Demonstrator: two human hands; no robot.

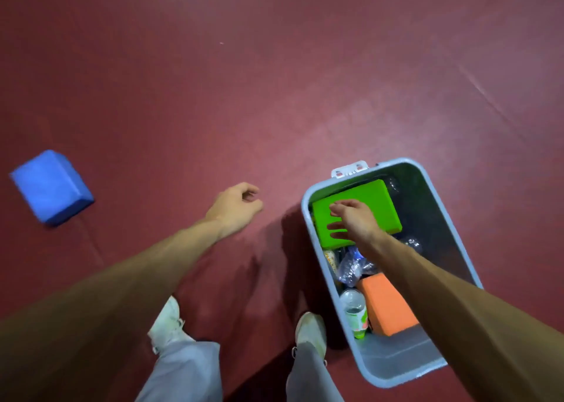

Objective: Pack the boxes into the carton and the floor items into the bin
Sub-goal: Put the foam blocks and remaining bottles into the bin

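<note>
A grey bin (396,368) stands on the red floor at my lower right. Inside it lie a green block (381,206), an orange block (387,307), crumpled clear plastic bottles (354,267) and a drink can (355,310). My right hand (354,221) hovers over the green block with fingers spread and straight; whether it touches the block is unclear. My left hand (236,207) hangs over bare floor left of the bin, fingers loosely curled, holding nothing. A blue block (52,186) lies on the floor at the far left.
My two feet in white shoes (311,331) stand just left of the bin's near end. The red floor (274,96) stretches ahead, with seams running across it at the right.
</note>
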